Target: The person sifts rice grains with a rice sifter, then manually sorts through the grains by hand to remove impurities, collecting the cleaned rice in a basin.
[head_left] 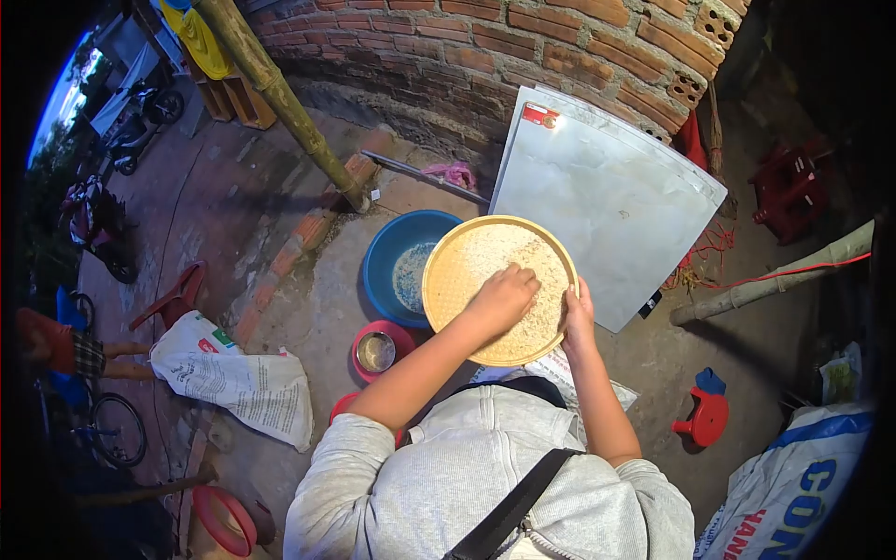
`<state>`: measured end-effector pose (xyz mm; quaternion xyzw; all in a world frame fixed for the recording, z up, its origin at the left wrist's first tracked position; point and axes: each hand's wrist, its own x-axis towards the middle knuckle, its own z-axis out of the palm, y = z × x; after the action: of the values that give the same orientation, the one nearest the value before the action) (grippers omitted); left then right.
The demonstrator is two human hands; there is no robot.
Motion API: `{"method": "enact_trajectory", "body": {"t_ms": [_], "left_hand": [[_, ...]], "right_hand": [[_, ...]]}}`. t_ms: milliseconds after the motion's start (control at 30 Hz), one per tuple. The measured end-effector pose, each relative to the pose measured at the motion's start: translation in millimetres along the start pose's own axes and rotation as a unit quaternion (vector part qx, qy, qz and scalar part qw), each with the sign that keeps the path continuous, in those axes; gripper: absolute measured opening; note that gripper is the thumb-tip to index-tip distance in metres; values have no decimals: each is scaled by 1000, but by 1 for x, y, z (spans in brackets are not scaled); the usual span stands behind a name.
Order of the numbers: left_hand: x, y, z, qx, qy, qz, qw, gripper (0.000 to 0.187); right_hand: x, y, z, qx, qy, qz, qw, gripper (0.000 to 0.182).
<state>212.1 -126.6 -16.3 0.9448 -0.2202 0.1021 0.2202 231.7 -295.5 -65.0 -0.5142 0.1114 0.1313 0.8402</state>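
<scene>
A round yellow winnowing basket (452,280) is held up in front of my body, with pale grain (546,322) spread over its bottom. My right hand (579,313) grips the basket's right rim. Inside the basket, my left hand (507,297) rests on the grain with its fingers bent and close together; what is under them is hidden. Behind and left of the basket stands a blue basin (381,257) with some pale grain (411,277) in it. Nearer to me, a metal bowl (376,352) sits in a pink-red basin (401,338).
A large grey panel (607,215) leans by the brick wall (523,47). A bamboo post (289,112) rises at the left. White sacks (247,387) lie left, and a big printed sack (793,476) stands right. A red stool (707,417) is on the floor. At far left is another person's leg (126,371).
</scene>
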Motion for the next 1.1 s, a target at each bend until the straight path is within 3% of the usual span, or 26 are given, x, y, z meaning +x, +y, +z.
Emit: {"method": "enact_trajectory", "body": {"t_ms": [200, 267, 333, 367, 433, 467, 500, 533, 567, 600, 667, 733, 800, 833, 900, 1100], "left_hand": [[-57, 19, -12, -71, -78, 60, 993, 20], [-76, 10, -24, -72, -55, 55, 994, 19], [-96, -5, -35, -95, 38, -2, 995, 20], [-107, -12, -41, -92, 42, -8, 995, 20], [-123, -22, -52, 30, 200, -165, 965, 32], [-130, -26, -49, 34, 203, -170, 964, 32], [-138, -35, -40, -77, 308, -265, 911, 38], [-148, -43, -28, -186, 403, -349, 825, 44], [-154, -51, -13, -294, 409, -401, 765, 48], [-160, -54, -13, -293, 411, -405, 762, 48], [-174, -59, -13, -632, 340, -445, 535, 44], [-183, -65, 2, -609, 341, -452, 555, 42], [-190, -70, 18, -640, 372, -467, 485, 40], [-193, -73, 26, -643, 364, -470, 482, 40], [-198, -78, 44, -643, 371, -515, 428, 37], [-221, -95, 141, -625, 327, -557, 438, 34]], "right_hand": [[10, 11, -8, 18, 21, -26, 999, 32], [7, 11, -3, 22, 6, -23, 999, 33], [7, 14, -1, 17, -17, -20, 1000, 33], [8, 17, 1, 15, -24, -16, 999, 33], [9, 25, 7, 20, -41, -7, 999, 33], [9, 30, 11, 19, -48, -4, 999, 33], [7, 35, 17, 12, -59, 2, 998, 34], [5, 41, 21, 4, -68, 7, 998, 34], [5, 49, 23, -23, -80, 5, 997, 37], [7, 57, 25, -26, -82, 8, 996, 37], [9, 72, 25, -54, -109, 26, 992, 38], [13, 80, 22, -71, -119, 38, 990, 38], [20, 89, 16, -158, -162, 39, 973, 40], [22, 94, 13, -187, -154, 49, 969, 41], [33, 111, 0, -206, -161, 62, 963, 41], [58, 153, -57, -273, -129, 182, 936, 41]]}}
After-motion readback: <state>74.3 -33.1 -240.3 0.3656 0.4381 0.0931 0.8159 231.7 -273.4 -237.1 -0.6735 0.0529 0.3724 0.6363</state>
